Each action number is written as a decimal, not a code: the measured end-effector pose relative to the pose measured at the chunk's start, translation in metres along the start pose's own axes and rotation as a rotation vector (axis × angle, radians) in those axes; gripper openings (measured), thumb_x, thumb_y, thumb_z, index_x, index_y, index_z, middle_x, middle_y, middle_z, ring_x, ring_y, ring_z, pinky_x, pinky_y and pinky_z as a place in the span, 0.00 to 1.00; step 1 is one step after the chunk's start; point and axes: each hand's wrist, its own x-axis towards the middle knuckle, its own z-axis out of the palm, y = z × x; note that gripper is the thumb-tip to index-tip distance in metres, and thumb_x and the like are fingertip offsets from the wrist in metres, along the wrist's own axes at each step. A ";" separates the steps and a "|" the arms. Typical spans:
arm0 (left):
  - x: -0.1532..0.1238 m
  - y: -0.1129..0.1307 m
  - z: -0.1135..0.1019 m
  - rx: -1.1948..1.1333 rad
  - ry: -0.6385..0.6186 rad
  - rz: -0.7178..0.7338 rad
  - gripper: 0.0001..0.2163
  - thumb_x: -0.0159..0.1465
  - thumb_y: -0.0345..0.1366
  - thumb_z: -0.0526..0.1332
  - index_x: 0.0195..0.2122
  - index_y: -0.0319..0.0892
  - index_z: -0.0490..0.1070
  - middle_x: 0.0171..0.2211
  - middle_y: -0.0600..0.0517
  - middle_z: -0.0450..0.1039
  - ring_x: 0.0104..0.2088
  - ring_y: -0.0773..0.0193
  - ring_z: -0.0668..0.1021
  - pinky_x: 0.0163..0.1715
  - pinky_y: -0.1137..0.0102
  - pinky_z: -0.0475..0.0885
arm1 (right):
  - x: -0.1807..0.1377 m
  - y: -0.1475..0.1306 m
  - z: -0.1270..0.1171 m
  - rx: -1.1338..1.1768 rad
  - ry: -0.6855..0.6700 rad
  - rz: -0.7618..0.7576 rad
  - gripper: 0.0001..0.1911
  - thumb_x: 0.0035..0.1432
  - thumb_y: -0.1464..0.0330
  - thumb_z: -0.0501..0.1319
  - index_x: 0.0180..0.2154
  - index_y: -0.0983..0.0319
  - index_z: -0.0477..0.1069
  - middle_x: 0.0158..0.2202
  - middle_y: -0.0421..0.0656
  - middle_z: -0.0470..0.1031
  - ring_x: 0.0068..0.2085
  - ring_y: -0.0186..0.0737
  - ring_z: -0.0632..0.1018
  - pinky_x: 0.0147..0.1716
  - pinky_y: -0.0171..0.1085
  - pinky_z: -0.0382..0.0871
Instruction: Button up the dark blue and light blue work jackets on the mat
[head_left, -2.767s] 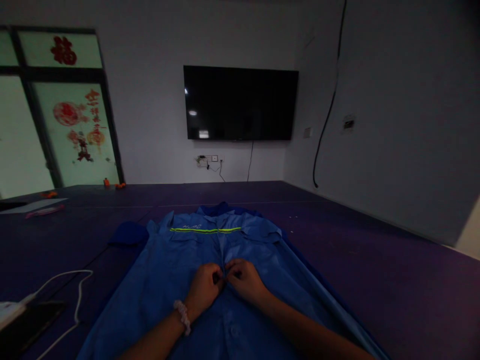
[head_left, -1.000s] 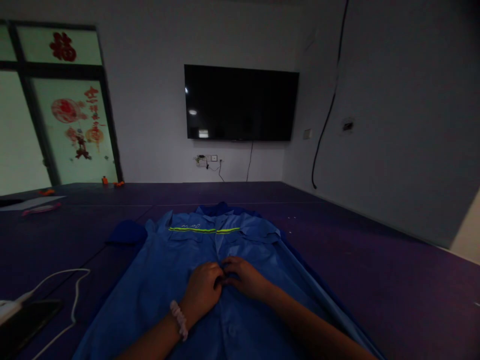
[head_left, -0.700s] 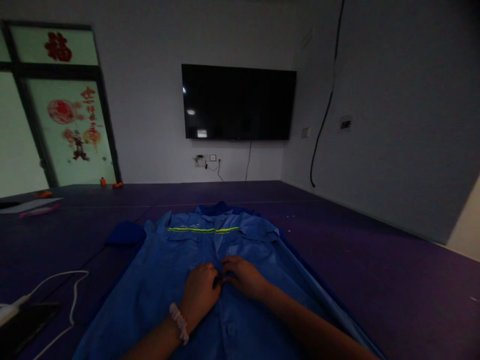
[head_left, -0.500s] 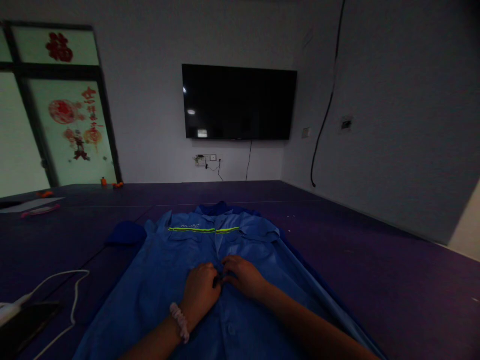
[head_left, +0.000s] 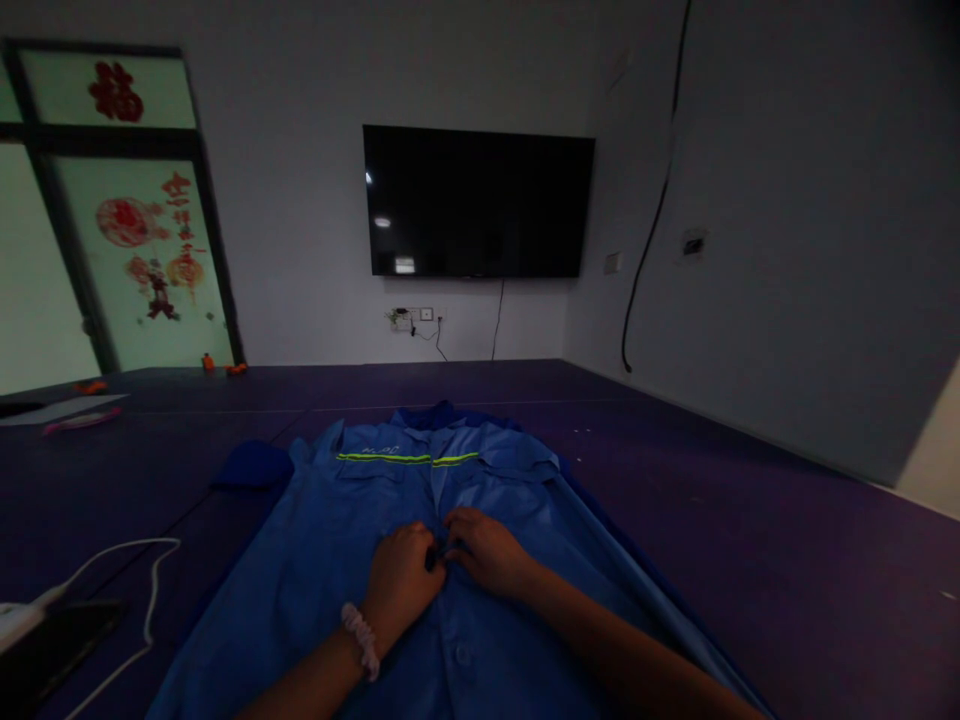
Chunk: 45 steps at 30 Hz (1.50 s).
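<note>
Since a few seconds ago the left hand and right hand have crept a little farther up the front of the shirt, away from the person, and the pinch at the placket looks the same as half a second back; judging by that, they are working one fastening point at a time up the closure, and this one is not let go yet. Both sets of fingers are curled and meet tip to tip on the cloth at the centre seam, pinching the shirt's front edge; what lies between the tips, button or snap, is too dark to tell. The shirt lies flat, front up, on the purple table, blue, with a yellow-green stripe across the chest beyond the fingertips and the collar farther still. One button shows on the placket nearer the person than the fingers. A pale scrunchie sits on the left wrist.
</note>
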 end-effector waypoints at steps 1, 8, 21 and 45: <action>0.000 0.000 0.000 -0.006 0.000 0.000 0.07 0.55 0.35 0.56 0.28 0.39 0.71 0.33 0.48 0.72 0.33 0.63 0.73 0.31 0.72 0.60 | 0.000 0.001 0.000 -0.001 -0.001 -0.008 0.07 0.51 0.75 0.59 0.35 0.63 0.69 0.44 0.46 0.70 0.47 0.41 0.70 0.46 0.37 0.62; 0.000 0.000 0.001 -0.024 -0.012 -0.012 0.06 0.55 0.33 0.56 0.28 0.40 0.71 0.32 0.50 0.72 0.33 0.65 0.73 0.30 0.73 0.60 | -0.001 0.003 0.003 -0.022 0.011 -0.066 0.09 0.50 0.74 0.57 0.36 0.63 0.68 0.43 0.46 0.70 0.47 0.40 0.70 0.45 0.37 0.62; 0.002 -0.004 0.007 -0.127 0.054 0.099 0.06 0.58 0.32 0.53 0.27 0.41 0.68 0.31 0.51 0.70 0.33 0.66 0.72 0.32 0.74 0.61 | -0.001 0.005 0.008 0.065 0.113 -0.075 0.09 0.49 0.76 0.55 0.35 0.63 0.66 0.39 0.45 0.71 0.42 0.39 0.71 0.42 0.36 0.63; 0.004 -0.003 0.003 -0.089 0.000 0.061 0.07 0.56 0.33 0.54 0.25 0.40 0.69 0.28 0.52 0.69 0.29 0.68 0.70 0.28 0.74 0.58 | -0.001 0.007 0.006 0.083 0.083 -0.103 0.08 0.46 0.74 0.57 0.32 0.62 0.69 0.43 0.44 0.72 0.45 0.39 0.72 0.44 0.36 0.64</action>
